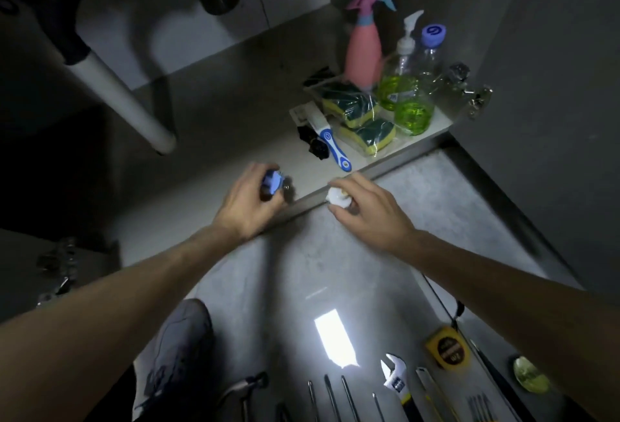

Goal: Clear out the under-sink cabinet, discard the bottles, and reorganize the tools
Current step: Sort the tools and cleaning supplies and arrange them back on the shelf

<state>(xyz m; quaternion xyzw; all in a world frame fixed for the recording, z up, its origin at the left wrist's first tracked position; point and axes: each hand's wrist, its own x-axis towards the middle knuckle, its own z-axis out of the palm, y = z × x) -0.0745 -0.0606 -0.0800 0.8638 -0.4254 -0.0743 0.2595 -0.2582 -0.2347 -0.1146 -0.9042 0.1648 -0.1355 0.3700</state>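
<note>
My left hand (250, 200) is closed around the top of a bottle with a blue cap (271, 182) at the front edge of the cabinet floor (214, 126). My right hand (365, 208) grips the top of a bottle with a white cap (336, 197) just outside the cabinet lip; both bottle bodies are hidden under my hands. At the cabinet's right side stand a pink spray bottle (364, 49), a pump bottle of green liquid (397, 84) and a clear bottle with a purple cap (432, 42). Tools lie on the floor at the bottom: a wrench (396, 384), several screwdrivers (332, 398), a hammer (248, 388).
Packed sponges (359, 116) and a blue-white brush (330, 141) lie in the cabinet beside the bottles. A white drain pipe (127, 102) slants down at the left. A yellow tape measure (446, 351) and my shoe (181, 354) rest on the grey floor. A door hinge (476, 96) sticks out at right.
</note>
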